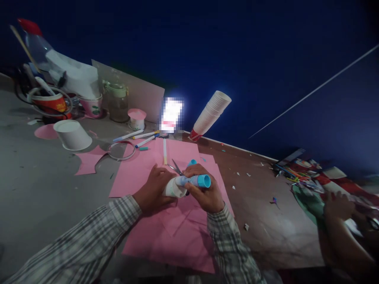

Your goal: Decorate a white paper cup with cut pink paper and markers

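Observation:
A small white paper cup (171, 188), tipped on its side, is gripped by my left hand (154, 188). My right hand (211, 197) is closed around a glue stick (189, 181) with a bright blue end; its other end meets the cup's rim. Whether glue touches the cup is hidden. Just beyond my hands, scissors (177, 169) lie partly open on pink paper sheets (142, 167). A second bright blue piece (192, 162), perhaps a cap, shows behind my right fingers. The pink sheets spread beneath both hands.
Several markers (146, 141) and a tape ring (121, 150) lie ahead. Left stand an upturned white tub (72, 135), a jar (116, 101) and a pink-topped cup (136, 119). A tall cup stack (209, 115) leans near the wall. Another person's hand (339, 206) is at right.

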### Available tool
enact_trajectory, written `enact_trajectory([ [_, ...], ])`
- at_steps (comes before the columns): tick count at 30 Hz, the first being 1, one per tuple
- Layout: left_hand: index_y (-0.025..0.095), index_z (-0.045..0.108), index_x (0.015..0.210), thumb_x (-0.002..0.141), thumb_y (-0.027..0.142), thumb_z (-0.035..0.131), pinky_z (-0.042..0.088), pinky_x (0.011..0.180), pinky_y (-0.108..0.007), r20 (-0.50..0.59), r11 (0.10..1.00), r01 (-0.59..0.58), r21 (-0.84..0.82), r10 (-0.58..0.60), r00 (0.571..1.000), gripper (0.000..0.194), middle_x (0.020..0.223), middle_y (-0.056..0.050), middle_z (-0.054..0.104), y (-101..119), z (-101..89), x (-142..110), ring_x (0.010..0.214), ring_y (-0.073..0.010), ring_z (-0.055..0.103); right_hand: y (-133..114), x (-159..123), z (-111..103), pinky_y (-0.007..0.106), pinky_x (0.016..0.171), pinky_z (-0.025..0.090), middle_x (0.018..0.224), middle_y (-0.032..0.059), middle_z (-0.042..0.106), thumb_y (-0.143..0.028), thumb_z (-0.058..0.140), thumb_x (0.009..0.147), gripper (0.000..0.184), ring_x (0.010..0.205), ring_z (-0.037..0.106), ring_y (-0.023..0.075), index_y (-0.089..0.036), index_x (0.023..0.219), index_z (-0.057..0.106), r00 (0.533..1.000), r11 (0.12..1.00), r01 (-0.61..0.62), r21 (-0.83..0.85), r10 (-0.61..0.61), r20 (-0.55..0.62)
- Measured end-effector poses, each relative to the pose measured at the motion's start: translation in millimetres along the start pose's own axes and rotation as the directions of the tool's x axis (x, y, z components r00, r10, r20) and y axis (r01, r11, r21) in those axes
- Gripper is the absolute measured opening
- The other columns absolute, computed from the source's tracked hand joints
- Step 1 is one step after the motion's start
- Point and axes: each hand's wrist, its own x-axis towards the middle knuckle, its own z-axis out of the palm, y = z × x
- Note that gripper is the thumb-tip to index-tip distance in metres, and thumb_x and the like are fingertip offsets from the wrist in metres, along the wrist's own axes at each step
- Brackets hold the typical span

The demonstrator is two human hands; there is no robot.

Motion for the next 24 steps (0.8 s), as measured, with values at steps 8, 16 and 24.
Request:
enact_trajectory([
  [8,0.023,0.061,0.097,0.073,0.031,0.068,0.027,0.102,-0.045,0.041,0.999,-0.004,-0.048,0.006,0.999,0.027,0.099,-0.001,0.066,14,-5.5,4,0.098,-0.0232,0.055,4,-4,-10,0.040,0.081,0.050,0.087,0.0055,0.066,-0.029,0.072,0.077,0.014,0.087,0.062,0.0222,-0.021,0.088,0.069,0.985,0.967,-0.157,0.200,0.139,0.101],
  [16,0.024,0.063,0.102,0.073,0.031,0.067,0.032,0.099,-0.039,0.014,0.992,-0.029,-0.126,0.031,0.999,0.030,0.104,-0.001,0.066,16,-10.9,4,0.103,-0.0238,0.052,20,4,-16,0.038,0.085,0.053,0.083,-0.0013,0.065,-0.035,0.076,0.070,0.022,0.076,0.064,0.0152,-0.024,0.086,0.066,0.830,0.707,-0.118,0.698,0.456,-0.321],
  [24,0.022,0.061,0.099,0.069,0.029,0.067,0.036,0.098,-0.041,0.012,0.986,0.025,-0.164,-0.023,1.000,0.031,0.103,-0.003,0.065,12,-8.5,3,0.100,-0.0240,0.051,20,4,-23,0.051,0.099,0.046,0.083,0.0016,0.072,-0.040,0.073,0.071,0.026,0.076,0.067,0.0191,-0.023,0.092,0.068,0.820,0.601,-0.169,0.781,0.526,-0.227],
])
